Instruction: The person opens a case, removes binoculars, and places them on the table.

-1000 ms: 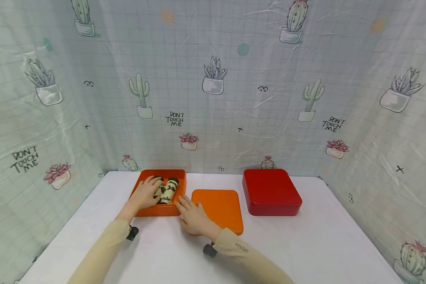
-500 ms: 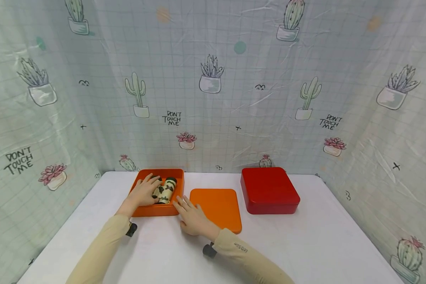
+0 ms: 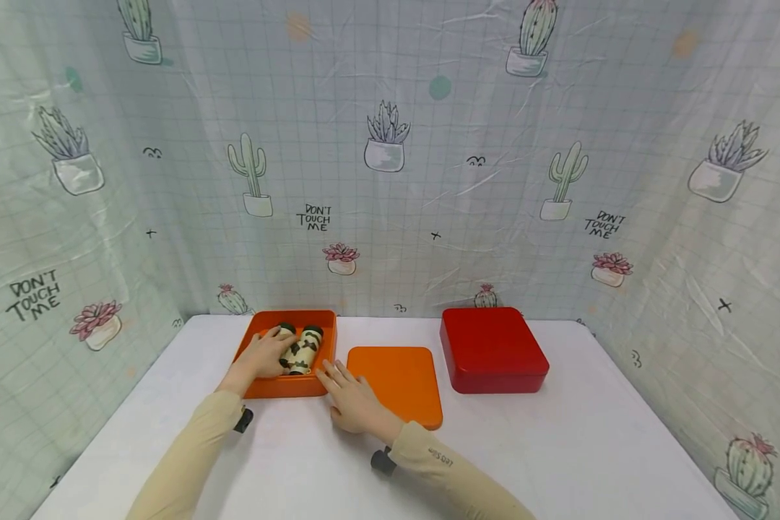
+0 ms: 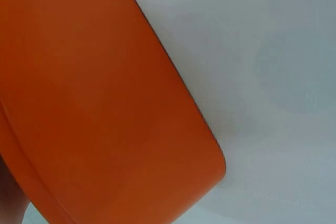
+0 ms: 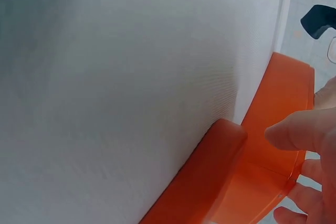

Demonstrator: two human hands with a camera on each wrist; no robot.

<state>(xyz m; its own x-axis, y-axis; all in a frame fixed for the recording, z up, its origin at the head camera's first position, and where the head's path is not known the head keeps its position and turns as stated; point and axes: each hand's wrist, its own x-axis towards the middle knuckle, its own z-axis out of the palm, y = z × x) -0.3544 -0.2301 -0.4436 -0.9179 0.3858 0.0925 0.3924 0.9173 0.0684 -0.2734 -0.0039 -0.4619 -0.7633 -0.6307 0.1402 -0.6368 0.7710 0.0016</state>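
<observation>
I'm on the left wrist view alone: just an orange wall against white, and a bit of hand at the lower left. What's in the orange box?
Observer: What look like camouflage binoculars, lying in the orange box.
Operator: Is anything over them?
Observer: The left hand covers part of their left side.
Operator: What's to the right of the box?
Observer: A flat orange lid, with a red box further right.
</observation>
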